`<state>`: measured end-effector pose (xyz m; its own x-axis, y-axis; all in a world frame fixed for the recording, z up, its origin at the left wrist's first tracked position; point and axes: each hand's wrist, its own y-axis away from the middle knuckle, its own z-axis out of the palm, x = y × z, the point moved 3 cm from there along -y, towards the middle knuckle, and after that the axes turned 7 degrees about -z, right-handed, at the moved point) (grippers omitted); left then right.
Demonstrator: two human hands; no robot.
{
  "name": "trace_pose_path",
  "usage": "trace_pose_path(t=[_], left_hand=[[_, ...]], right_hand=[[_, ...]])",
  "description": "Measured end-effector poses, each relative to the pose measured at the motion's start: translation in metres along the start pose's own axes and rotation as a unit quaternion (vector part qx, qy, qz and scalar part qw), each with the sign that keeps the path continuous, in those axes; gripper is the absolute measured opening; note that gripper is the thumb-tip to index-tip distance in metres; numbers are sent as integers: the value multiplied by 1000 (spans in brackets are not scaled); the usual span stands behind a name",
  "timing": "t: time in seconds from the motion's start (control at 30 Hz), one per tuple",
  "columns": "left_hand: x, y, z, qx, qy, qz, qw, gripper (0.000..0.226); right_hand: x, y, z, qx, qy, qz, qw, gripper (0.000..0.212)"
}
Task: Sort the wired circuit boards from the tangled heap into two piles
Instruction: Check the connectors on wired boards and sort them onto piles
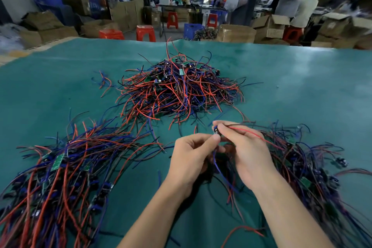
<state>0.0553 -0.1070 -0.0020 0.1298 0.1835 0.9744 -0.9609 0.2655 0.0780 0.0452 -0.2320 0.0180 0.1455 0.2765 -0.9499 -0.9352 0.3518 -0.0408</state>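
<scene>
Green mat (302,78), wires everywhere. The person's left hand (191,155) and right hand (244,147) both pinch one little board (215,131) between them, in front of the big heap (177,88), with the left pile (60,167) and right pile (310,159) on either side. It's probably feather-light, with floppy wires that snag easily, so holding the stiff board itself looks smarter than yanking the leads.

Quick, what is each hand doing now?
Left hand: pinches the small wired board.
Right hand: pinches the same board's wires.
</scene>
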Motion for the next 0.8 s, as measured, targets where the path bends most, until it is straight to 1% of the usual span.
trace_pose_path(t=[0.1,0.2,0.27,0.33,0.37,0.4,0.43,0.5,0.57,0.6,0.63,0.67,0.73,0.8], left_hand=[[1,-1,-1,-21,16,-17,1000,25],[0,-1,-1,-52,26,-40,997,20],[1,0,1,-76,37,-51,995,14],[3,1,4,-102,42,-54,992,6],[4,2,4,-115,46,-53,991,5],[4,1,4,-126,49,-53,989,6],[5,1,3,-136,53,-54,988,8],[5,2,2,-165,70,-59,982,9],[3,4,4,-185,78,-62,978,8],[3,4,5,-187,75,-63,977,8],[1,5,6,-187,72,-64,978,6],[0,5,8,-183,74,-67,978,4],[-2,5,6,-160,81,-72,981,7],[-2,3,2,-130,78,-68,986,4]], right_hand=[[5,-1,-1,-20,14,0,1000,8],[-1,-5,-9,-38,53,-30,997,8],[-7,-10,-20,-25,108,-77,991,3],[-14,-13,-28,0,198,-153,968,8],[-17,-13,-30,11,228,-186,956,5],[-19,-14,-33,32,240,-208,948,8],[-22,-15,-37,62,237,-222,944,11],[-32,-16,-53,151,210,-244,935,12],[-39,-18,-72,231,167,-243,927,22],[-39,-20,-78,247,142,-241,928,26],[-38,-22,-78,245,118,-236,933,28],[-36,-22,-74,228,96,-230,941,28],[-32,-23,-65,197,69,-217,954,22],[-33,-24,-67,220,33,-207,953,20]])
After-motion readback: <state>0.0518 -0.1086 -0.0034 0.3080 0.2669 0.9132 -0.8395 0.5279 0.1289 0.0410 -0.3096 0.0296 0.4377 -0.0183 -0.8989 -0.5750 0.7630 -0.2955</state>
